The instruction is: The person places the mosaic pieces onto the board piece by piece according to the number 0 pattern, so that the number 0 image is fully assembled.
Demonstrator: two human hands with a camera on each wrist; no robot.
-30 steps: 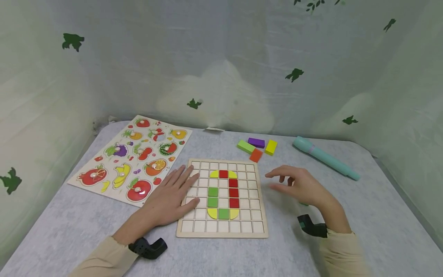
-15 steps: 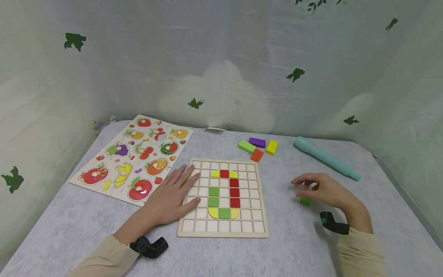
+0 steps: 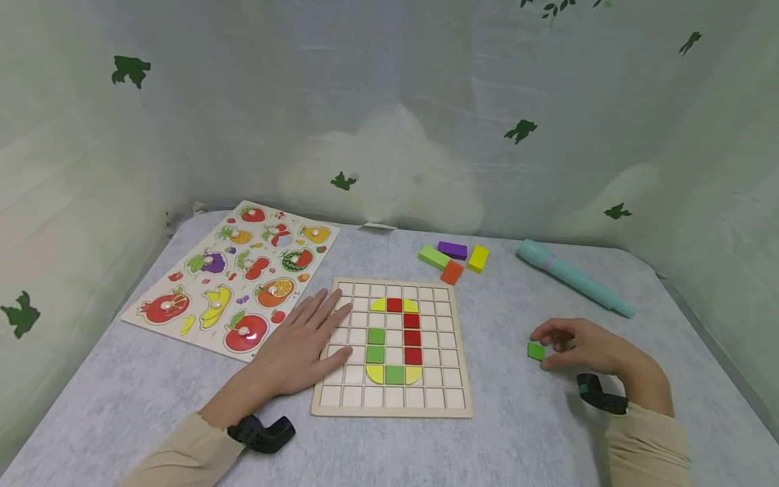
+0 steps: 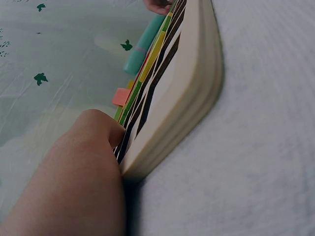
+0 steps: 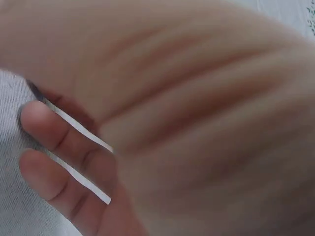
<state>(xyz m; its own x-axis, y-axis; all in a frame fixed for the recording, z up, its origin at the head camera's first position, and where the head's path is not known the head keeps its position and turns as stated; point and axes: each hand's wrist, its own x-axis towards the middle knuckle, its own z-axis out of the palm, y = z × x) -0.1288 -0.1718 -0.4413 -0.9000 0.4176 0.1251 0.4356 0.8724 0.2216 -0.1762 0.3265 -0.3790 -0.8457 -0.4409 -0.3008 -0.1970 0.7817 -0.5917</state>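
My left hand (image 3: 298,345) lies flat with fingers spread on the left edge of a square wooden grid board (image 3: 447,385). Red, green and yellow pieces sit in some of its cells and form a ring-like outline. To the right of the board, my right hand (image 3: 587,348) has its thumb and index finger curled round a small green square block (image 3: 535,350) on the table. The finger is at its far edge and the thumb at its near edge. In the right wrist view, curled fingers (image 5: 47,172) show, but the block is hidden.
A fruit peg puzzle (image 3: 201,277) lies at the left, partly behind my left hand. Beyond the board lie a light green block (image 3: 433,257), a purple block (image 3: 452,250), a yellow block (image 3: 477,259) and an orange block (image 3: 452,272). A teal marker-shaped tube (image 3: 575,277) rests at the back right.
My right hand has moved right and toward me, from beside the board to the green block, and lowered its thumb and finger around it. The left hand has stayed in place.
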